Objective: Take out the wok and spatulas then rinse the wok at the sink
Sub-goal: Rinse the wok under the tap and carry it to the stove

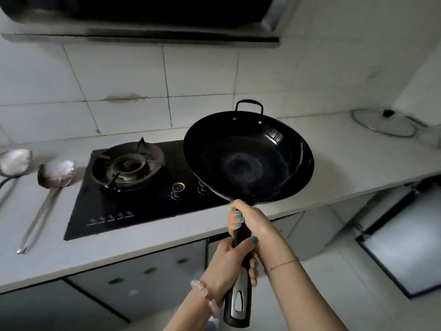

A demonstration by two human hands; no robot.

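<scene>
I hold a black wok [248, 156] in the air above the right side of the stove, tilted toward me, its small loop handle at the far rim. Both hands grip its long black handle: my right hand [249, 222] close to the bowl, my left hand [229, 266] lower down near the metal end. Two metal spatulas lie on the counter at the left. One ladle-shaped spatula [56, 174] has a long handle running toward the front edge. The other spatula [15, 161] is cut off by the left frame edge.
A black gas stove [128, 168] with one visible burner is set into the white counter [346, 163]. A glass lid [384, 123] rests at the far right. A range hood [143, 17] hangs overhead. An open cabinet door [405, 240] stands at the lower right.
</scene>
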